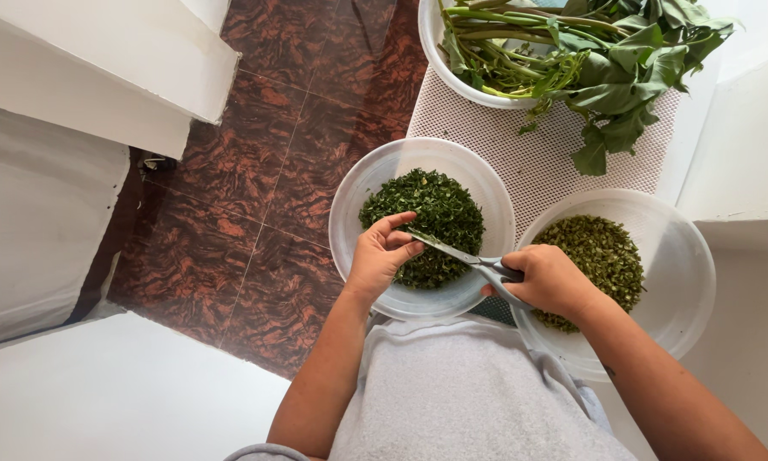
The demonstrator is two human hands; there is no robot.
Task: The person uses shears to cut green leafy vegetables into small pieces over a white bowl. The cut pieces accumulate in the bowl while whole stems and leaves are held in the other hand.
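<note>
My right hand (548,279) grips grey-handled scissors (462,256), whose blades point left over a clear bowl (358,192) of finely cut dark green leaves (435,213). My left hand (382,253) hovers over that bowl's near left side, fingers curled and pinched at the blade tips; whether a leaf piece is between them I cannot tell. A second clear bowl (683,273) to the right holds chopped lighter green stems (602,252), partly under my right hand.
A white bowl (431,43) at the top holds whole leafy stalks (606,60) spilling onto a dotted mat (529,154). Brown marbled floor tiles (299,154) lie left. White furniture surrounds the spot on both sides.
</note>
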